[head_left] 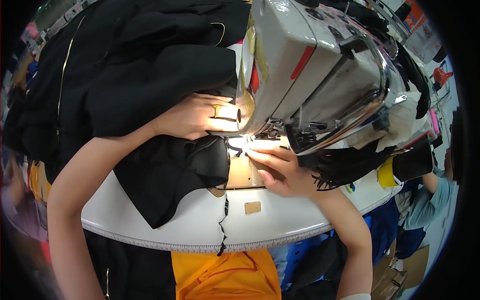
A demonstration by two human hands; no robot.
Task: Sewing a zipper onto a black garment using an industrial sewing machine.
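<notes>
You're resting your left hand [200, 118] outstretched on black fabric [160, 75]; beside it, below the sewing machine [287, 55], your right hand [284, 169] is resting, thumb and forefinger parted around nothing.

I can pass most freely over the table's [295, 215] front, between the cloth [150, 95] and my right hand [277, 167]; just a thin strip [223, 227] and a flat tan patch [253, 207] lie there. To my left the heaped cloth is in the way. Ahead the machine [287, 60] blocks me, its metal bar [384, 70] jutting out rightward, and dark strands [350, 167] crowd in just beside my right wrist.
</notes>
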